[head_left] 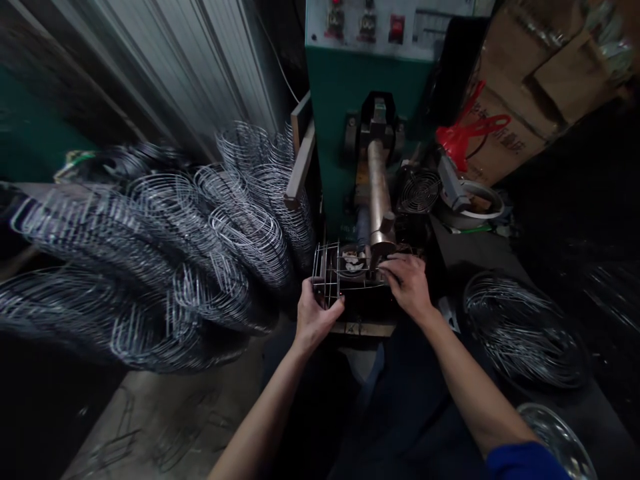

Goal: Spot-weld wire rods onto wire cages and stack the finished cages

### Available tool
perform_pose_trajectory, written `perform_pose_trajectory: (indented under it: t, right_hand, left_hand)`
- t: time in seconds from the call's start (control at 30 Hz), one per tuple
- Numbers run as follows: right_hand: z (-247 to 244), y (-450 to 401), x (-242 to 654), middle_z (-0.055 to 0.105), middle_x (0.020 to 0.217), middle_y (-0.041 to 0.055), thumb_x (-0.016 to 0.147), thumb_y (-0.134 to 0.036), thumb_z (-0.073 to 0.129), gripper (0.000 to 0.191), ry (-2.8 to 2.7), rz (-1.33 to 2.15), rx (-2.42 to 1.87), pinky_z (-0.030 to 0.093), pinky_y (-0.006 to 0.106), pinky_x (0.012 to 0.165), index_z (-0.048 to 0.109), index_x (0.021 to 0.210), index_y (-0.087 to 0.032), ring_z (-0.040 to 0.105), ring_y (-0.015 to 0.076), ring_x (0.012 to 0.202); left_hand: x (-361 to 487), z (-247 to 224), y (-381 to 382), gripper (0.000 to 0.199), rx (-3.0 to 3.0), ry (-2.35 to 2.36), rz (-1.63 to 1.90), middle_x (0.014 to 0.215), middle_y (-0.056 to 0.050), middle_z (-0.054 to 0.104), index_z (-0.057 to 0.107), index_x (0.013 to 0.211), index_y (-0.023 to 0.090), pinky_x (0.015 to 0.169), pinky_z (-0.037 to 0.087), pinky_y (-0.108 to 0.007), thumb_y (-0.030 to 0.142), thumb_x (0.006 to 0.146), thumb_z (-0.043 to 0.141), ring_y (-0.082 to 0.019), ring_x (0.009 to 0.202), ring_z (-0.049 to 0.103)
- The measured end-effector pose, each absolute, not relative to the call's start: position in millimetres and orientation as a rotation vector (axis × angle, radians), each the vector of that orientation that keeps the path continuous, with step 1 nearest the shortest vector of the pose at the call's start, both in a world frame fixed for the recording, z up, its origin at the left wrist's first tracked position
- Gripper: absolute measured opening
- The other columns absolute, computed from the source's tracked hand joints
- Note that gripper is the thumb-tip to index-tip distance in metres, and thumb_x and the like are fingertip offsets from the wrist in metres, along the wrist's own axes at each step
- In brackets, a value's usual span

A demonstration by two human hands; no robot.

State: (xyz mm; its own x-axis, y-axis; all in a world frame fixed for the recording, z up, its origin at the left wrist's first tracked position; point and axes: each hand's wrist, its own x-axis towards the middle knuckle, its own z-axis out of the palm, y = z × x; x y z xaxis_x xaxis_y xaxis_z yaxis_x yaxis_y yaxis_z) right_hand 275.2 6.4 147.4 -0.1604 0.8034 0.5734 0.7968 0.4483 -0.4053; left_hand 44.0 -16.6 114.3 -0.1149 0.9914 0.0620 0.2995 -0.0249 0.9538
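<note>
A small metal wire frame (327, 261) with crossing rods is gripped at its near left part by my left hand (319, 312), thumb and fingers closed on it. My right hand (409, 281) pinches at the right, where a thin wire runs across from the frame, just below the tip of the machine's brass-coloured arm (379, 183). What exactly lies between the right fingertips is too small and dark to tell. The arm reaches out from a green machine (325, 87) straight ahead, its end close to the right fingers.
Tall stacks of bent wire loops (255, 240) crowd the left side. To the right lie a coil of wire pieces (520, 330), a round bowl (480, 207), a black fan (419, 190) and red-handled pliers or a similar red thing (470, 133). Cardboard boxes (525, 87) stand behind.
</note>
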Motion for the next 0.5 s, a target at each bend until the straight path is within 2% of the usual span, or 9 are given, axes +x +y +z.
perform_pose_trajectory:
  t: [0.1,0.27,0.4,0.5]
  right_hand:
    - [150.8,-2.7,278.0,0.076,0.1,0.0024,0.096,-0.026,0.06,0.012,-1.904,0.016,-1.302,0.039,0.043,0.1,0.072,0.1,-0.025,0.065,0.0234,0.109]
    - [145.3,-39.3,309.3,0.074,0.105,0.0062,0.098,-0.032,0.055,0.019,-1.767,0.061,-1.405,0.049,0.039,0.096,0.071,0.104,-0.023,0.066,0.0225,0.105]
    - [105.4,-66.0,360.3,0.074,0.097,0.0084,0.094,-0.041,0.048,0.031,-1.831,0.178,-1.736,0.054,0.039,0.084,0.071,0.099,-0.022,0.069,0.0256,0.09]
    - [63.2,-82.5,400.7,0.075,0.088,0.0112,0.085,-0.049,0.045,0.037,-1.974,0.437,-1.99,0.056,0.045,0.076,0.072,0.089,-0.024,0.072,0.0306,0.078]
  left_hand:
    - [42.3,113.2,-14.2,0.049,1.424,1.504,1.158,0.085,0.002,0.06,0.048,0.107,0.021,0.056,0.045,-0.023,0.037,0.071,0.077,-0.012,0.063,0.056]
    - [44.7,119.7,-22.4,0.047,1.488,1.491,1.19,0.086,0.001,0.06,0.048,0.106,0.021,0.062,0.047,-0.024,0.033,0.07,0.077,-0.013,0.069,0.058]
    - [30.5,138.8,-50.9,0.048,1.55,1.474,1.194,0.088,0.001,0.061,0.05,0.106,0.021,0.059,0.046,-0.024,0.032,0.069,0.078,-0.012,0.066,0.056]
    - [-2.6,156.2,-83.6,0.055,1.561,1.545,1.259,0.095,-0.002,0.063,0.051,0.118,0.021,0.062,0.048,-0.025,0.033,0.071,0.078,-0.013,0.068,0.057]
